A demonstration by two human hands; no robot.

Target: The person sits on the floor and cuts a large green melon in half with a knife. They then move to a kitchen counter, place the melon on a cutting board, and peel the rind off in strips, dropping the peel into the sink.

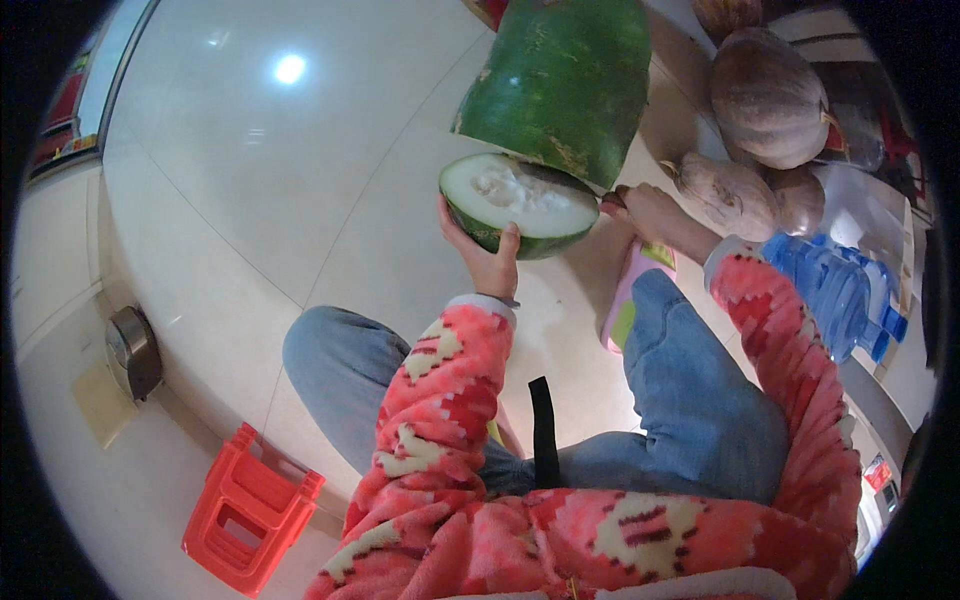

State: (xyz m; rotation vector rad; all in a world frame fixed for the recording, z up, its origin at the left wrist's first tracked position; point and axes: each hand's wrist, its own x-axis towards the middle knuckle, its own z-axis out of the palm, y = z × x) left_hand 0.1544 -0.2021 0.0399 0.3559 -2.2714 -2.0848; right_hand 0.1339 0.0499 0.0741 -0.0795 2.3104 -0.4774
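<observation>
A large green winter melon (559, 82) lies on the tiled floor in front of me. Against its near end is a cut piece of winter melon (544, 214), tilted so that its white flesh and seedy hollow face up. My left hand (484, 251) grips this piece from the near left, thumb on the rim and fingers around the rind. At the right edge of the cut, my right hand (641, 214) is closed around a dark reddish handle (611, 199), apparently a knife's. Its blade is mostly hidden between the piece and the large melon.
Several pumpkins (769, 97) lie on the right, beyond my right forearm. Nearer are blue plastic bottles (836, 292). A pink and green slipper (621, 311) is by my right leg. A red plastic stool (251, 514) and a metal door stop or fitting (135, 352) are at left.
</observation>
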